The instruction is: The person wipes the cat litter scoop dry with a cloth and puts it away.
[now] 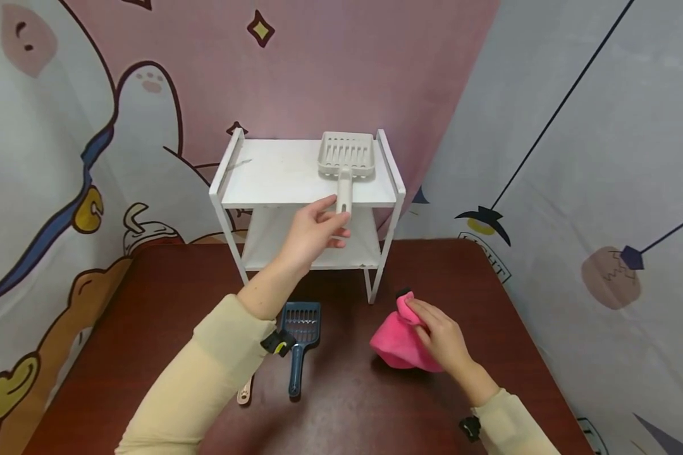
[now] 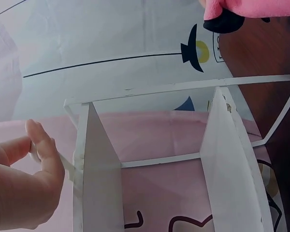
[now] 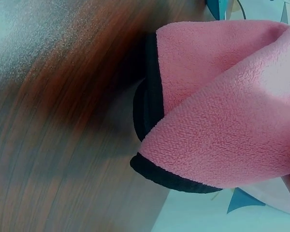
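A cream slotted litter scoop (image 1: pixel 344 184) lies on the top shelf at its right side, its handle jutting past the front edge. My left hand (image 1: pixel 312 232) pinches the handle's end between thumb and fingers; in the left wrist view, the hand (image 2: pixel 31 186) is beside the shelf edge with most of the scoop hidden. Lower right, over the table, my right hand (image 1: pixel 443 338) grips a bunched pink cloth (image 1: pixel 399 341). Close up in the right wrist view, the cloth (image 3: pixel 222 116) is fluffy with black edging and hangs folded.
The white two-tier shelf (image 1: pixel 279 169) stands at the back of the brown table (image 1: pixel 171 316). In front of it lies a dark blue slotted scoop (image 1: pixel 297 373). Beside that, a beige handle (image 1: pixel 244 393) shows partly under my left forearm. Patterned fabric (image 1: pixel 341 76) hangs behind.
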Available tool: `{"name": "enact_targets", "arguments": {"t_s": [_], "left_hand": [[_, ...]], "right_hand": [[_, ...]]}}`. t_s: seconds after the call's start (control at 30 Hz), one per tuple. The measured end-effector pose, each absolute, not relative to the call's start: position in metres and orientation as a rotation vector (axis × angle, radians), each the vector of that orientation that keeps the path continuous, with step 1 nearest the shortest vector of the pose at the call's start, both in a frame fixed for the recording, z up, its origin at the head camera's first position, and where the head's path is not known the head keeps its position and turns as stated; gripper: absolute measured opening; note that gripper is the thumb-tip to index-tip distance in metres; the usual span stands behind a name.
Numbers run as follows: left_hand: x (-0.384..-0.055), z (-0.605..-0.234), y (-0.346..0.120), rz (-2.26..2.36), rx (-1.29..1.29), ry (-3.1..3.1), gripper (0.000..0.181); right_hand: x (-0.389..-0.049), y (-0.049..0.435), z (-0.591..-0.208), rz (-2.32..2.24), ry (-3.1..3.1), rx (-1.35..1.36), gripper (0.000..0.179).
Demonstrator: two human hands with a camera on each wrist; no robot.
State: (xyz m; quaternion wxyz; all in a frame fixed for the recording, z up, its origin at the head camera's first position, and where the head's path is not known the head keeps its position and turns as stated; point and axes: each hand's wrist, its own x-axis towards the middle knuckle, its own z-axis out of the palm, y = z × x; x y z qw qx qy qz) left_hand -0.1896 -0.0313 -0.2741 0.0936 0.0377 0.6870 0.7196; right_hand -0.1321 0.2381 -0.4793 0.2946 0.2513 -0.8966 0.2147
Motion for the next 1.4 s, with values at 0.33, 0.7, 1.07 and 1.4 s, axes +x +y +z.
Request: {"name": "enact_targets", "arguments": {"t_s": [0.33, 0.7, 1.07, 1.4], "left_hand": [[-0.200, -0.274, -0.021, 2.136, 0.119, 2.042, 0.057], [-0.209, -0.270, -0.012, 2.120, 0.062, 2.135, 0.055], [-0.200, -0.275, -0.026, 2.156, 0.068, 2.293, 0.047], [-0.184, -0.312, -0.072, 2.055, -0.014, 2.194, 0.044]], "right_hand": [[-0.133, 0.235, -0.479, 0.592, -2.372, 0.689, 0.054], [-0.133, 0.231, -0.475, 0.692, -2.405, 0.631, 0.050], [-0.133, 0.230, -0.474, 0.714, -2.427, 0.634, 0.049], [-0.132, 0.230, -0.474, 0.694, -2.416, 0.645, 0.050]]}}
